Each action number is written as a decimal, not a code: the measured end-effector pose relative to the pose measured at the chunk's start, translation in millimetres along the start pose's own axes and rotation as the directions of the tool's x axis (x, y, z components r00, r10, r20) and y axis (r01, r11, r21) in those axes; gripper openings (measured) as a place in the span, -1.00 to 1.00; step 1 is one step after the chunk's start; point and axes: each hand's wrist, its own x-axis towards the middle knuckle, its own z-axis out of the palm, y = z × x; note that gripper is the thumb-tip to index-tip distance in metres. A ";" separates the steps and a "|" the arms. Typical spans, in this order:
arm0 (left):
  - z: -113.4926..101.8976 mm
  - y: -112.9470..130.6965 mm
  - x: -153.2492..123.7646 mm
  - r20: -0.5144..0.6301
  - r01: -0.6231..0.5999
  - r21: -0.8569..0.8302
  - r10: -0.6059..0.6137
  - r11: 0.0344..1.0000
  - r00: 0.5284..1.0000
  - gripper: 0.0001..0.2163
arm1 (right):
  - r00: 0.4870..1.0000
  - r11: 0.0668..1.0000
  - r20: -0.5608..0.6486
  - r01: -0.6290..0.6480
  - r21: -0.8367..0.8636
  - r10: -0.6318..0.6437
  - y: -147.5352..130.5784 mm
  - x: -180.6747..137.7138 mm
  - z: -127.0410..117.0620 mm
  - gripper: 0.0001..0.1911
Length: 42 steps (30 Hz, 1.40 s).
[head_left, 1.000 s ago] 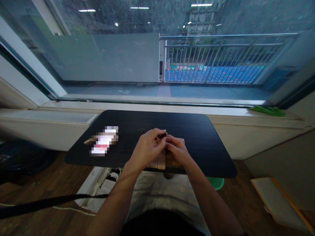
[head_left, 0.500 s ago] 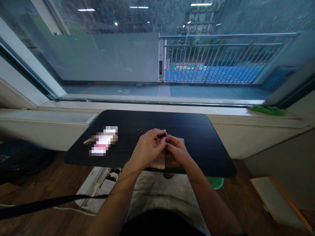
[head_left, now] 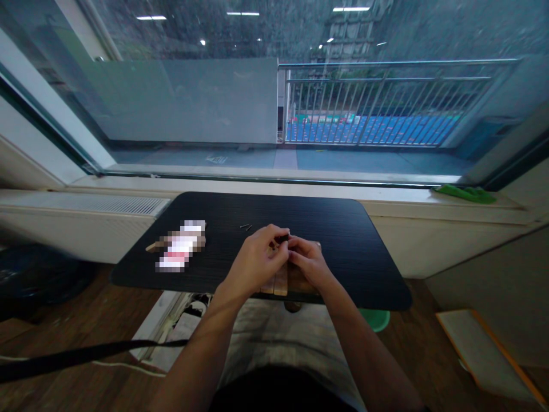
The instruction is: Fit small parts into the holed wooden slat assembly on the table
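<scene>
My left hand (head_left: 257,258) and my right hand (head_left: 309,261) meet over the near middle of a black table (head_left: 343,229). Their fingertips are pinched together on a small dark piece (head_left: 283,237) held between them; what it is I cannot make out. Under the hands lie wooden slats (head_left: 281,284) at the table's front edge, mostly hidden by the hands. Two small nails or screws (head_left: 246,227) lie on the table just beyond my left hand.
A small wooden thing with a blurred-out label (head_left: 180,247) lies at the table's left. A window sill (head_left: 257,186) runs behind the table, with a green cloth (head_left: 467,193) at its right. A green stool (head_left: 377,319) stands under the table; a black strap (head_left: 86,355) crosses the floor.
</scene>
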 end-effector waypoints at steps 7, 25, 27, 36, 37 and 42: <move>1.2 -2.4 -0.7 -0.043 -0.014 0.024 0.015 1.000 0.999 -0.82 | 1.000 0.997 -0.023 -0.016 -0.076 0.014 -1.7 -1.0 -1.2 -0.81; 1.5 -1.9 4.6 -0.085 -0.088 -0.001 0.088 0.996 0.993 -0.86 | 0.994 0.996 -0.083 -0.076 -0.036 0.072 4.6 -2.6 -0.6 -0.74; 2.1 -2.6 3.5 -0.091 -0.083 0.009 0.083 0.997 0.992 -0.86 | 0.993 0.996 -0.085 -0.083 -0.038 0.079 4.9 -2.7 -0.9 -0.73; 3.7 -1.2 1.4 -0.103 -0.025 0.011 0.026 1.000 0.994 -0.92 | 0.993 0.996 -0.082 -0.089 -0.032 0.086 2.4 -1.9 1.0 -0.71; 3.7 -1.4 1.4 -0.105 -0.025 0.008 0.026 1.000 0.994 -0.92 | 0.993 0.996 -0.079 -0.088 -0.028 0.086 2.1 -1.9 1.5 -0.71; 5.1 -3.8 0.8 -0.123 -0.031 -0.011 0.030 0.999 0.992 -0.92 | 0.995 0.996 -0.070 -0.074 -0.043 0.071 1.7 -1.5 2.4 -0.73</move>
